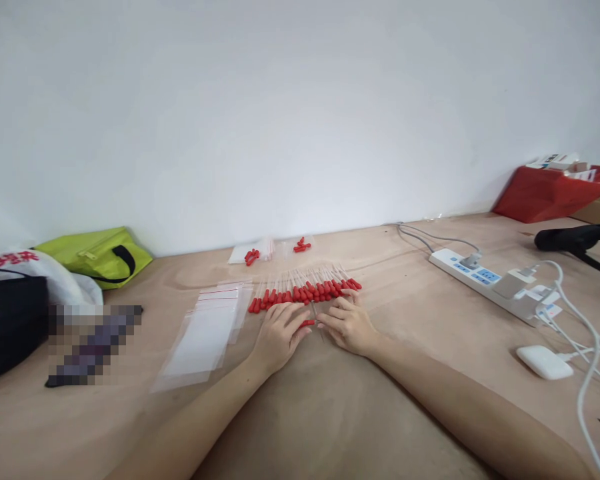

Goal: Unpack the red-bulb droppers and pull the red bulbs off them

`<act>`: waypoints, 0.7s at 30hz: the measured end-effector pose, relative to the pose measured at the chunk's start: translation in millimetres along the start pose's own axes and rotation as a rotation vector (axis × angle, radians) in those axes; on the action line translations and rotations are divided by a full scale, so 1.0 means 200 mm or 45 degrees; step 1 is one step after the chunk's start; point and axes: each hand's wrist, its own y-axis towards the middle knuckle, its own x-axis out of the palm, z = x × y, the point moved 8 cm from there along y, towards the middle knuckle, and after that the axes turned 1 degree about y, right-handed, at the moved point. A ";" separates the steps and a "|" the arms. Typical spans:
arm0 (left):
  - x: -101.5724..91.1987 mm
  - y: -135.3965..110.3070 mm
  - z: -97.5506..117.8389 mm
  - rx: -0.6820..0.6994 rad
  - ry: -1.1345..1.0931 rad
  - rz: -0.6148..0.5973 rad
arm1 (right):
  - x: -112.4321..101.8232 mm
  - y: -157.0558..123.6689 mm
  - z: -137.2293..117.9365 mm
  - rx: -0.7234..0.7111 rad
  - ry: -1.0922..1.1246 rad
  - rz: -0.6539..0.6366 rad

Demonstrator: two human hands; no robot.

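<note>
Two hands, left hand (279, 333) and right hand (349, 325), pinching one red-capped dropper (310, 323), row of droppers (305, 290) uncountable, bag stack (205, 337) beside.

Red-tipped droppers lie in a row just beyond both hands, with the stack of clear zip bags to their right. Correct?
Not quite. The head view shows the clear zip bags left of the red-tipped droppers, beside the left hand. The right hand is nearer the power strip.

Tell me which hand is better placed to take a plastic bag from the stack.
The left hand, probably. The stack of clear plastic bags lies just to its left, while the right hand is farther away, on the other side, by the row of red-tipped droppers.
</note>
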 end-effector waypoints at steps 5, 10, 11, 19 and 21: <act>-0.03 -0.01 0.03 0.054 -0.043 0.013 | -0.02 0.00 -0.04 -0.071 0.034 0.029; -0.07 -0.02 0.05 0.058 -0.055 0.030 | -0.03 0.00 -0.06 -0.122 0.053 0.062; -0.07 -0.02 0.05 0.058 -0.059 0.034 | -0.03 -0.01 -0.06 -0.124 0.058 0.059; -0.07 -0.02 0.06 0.068 -0.088 0.018 | -0.03 -0.01 -0.06 -0.122 0.086 0.050; -0.07 -0.02 0.06 0.063 -0.100 0.022 | -0.04 0.00 -0.06 -0.118 0.098 0.054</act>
